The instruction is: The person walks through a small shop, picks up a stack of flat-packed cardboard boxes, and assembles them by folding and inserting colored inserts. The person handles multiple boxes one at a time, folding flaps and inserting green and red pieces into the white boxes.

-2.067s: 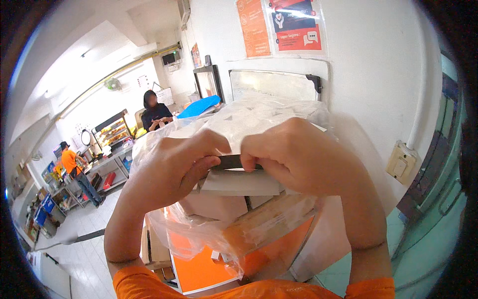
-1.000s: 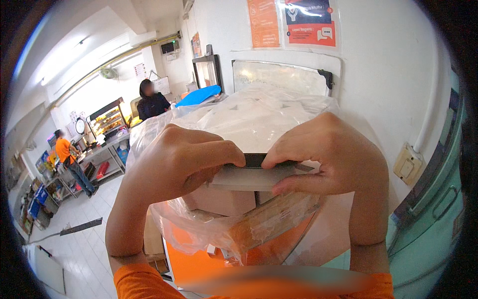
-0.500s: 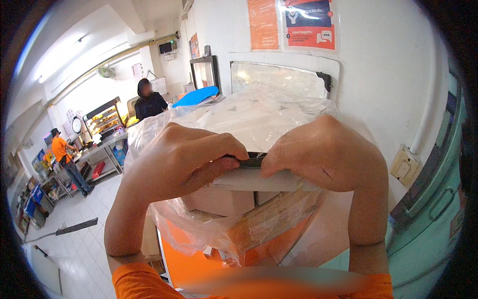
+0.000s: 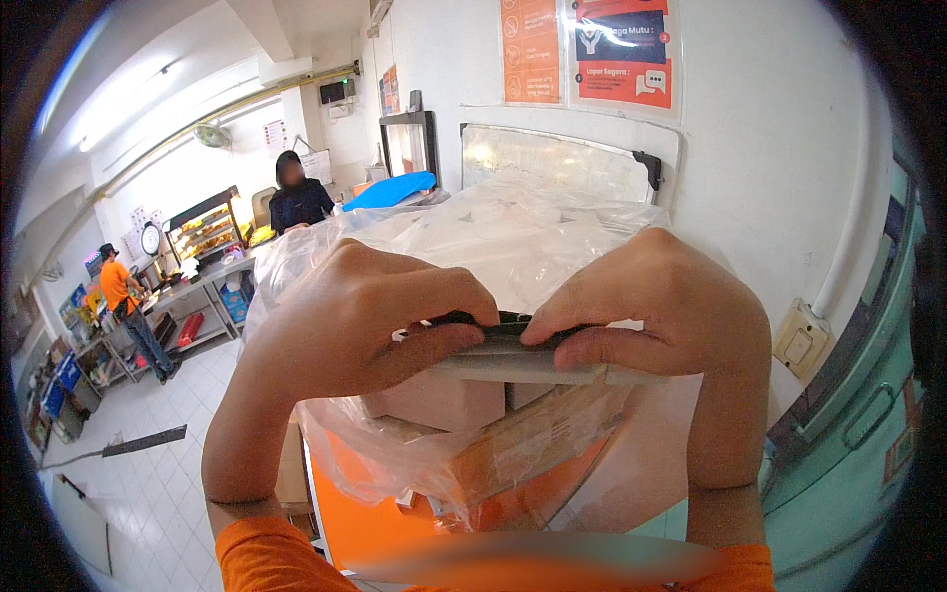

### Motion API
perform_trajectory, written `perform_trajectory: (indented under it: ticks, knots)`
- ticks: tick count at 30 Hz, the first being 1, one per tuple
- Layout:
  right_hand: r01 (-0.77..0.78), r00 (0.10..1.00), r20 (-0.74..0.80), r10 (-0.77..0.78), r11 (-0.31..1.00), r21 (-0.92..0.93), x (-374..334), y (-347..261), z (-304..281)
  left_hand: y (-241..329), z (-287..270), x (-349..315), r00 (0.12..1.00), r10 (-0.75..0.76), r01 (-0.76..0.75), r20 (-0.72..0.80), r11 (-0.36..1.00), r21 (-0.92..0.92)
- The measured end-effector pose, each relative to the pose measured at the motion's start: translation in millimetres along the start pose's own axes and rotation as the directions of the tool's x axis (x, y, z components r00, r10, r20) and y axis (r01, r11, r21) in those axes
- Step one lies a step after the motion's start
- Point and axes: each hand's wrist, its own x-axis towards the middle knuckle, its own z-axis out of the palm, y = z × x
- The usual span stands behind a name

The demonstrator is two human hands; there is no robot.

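My left hand point(image 4: 355, 311) and my right hand point(image 4: 651, 306) meet at centre, above a carton point(image 4: 523, 454) lined with clear plastic. Both pinch the near edge of a thin flat piece of card point(image 4: 505, 345), dark along the top and pale grey below. Thumbs press underneath while the fingers curl over its top, the fingertips almost touching. My hands hide much of the piece, so its full shape cannot be told. Pale boxes point(image 4: 444, 400) sit below it in the carton. Behind my hands spreads crumpled clear plastic sheeting point(image 4: 454, 227) over white, flat-looking pieces.
An orange surface point(image 4: 360, 503) supports the carton. A wall socket point(image 4: 801, 340) and a green-tinted glass door point(image 4: 848, 493) are at right. Left, across the tiled floor point(image 4: 168, 483), one person in orange point(image 4: 116, 281) and another in black point(image 4: 299, 202) stand near a metal counter point(image 4: 202, 281).
Both thumbs now show more clearly under the card's edge, and the fingers have shifted their pinch. The view has tilted slightly. My hands stay at nearly the same place.
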Motion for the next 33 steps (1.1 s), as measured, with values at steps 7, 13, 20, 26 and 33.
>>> perform_trajectory:
  ticks: [7,13,20,26,33]
  knots:
    - [0.024,0.997,-0.077,-0.03,0.997,-0.071,2.9,-6.2,8.1,-3.1,5.0,-0.6,0.999,-0.002,0.002,-0.032,1.0,0.001]
    - [0.039,0.998,-0.038,-0.039,0.999,-0.001,2.5,-2.8,2.1,-2.2,3.9,-0.7,0.999,-0.01,0.011,-0.048,1.0,0.021]
    - [0.013,1.0,-0.024,-0.012,0.998,0.057,0.2,3.1,0.4,-3.1,3.9,1.6,0.999,-0.005,0.005,-0.043,1.0,0.0]
    - [0.015,0.999,-0.04,-0.016,1.0,-0.026,2.7,-2.0,5.3,-3.4,4.5,0.9,0.999,-0.005,0.002,-0.043,0.998,-0.061]
    - [0.07,0.998,-0.001,-0.07,0.997,-0.024,0.6,-1.6,-0.8,-2.8,6.6,-0.4,0.998,-0.006,0.004,-0.066,1.0,-0.022]
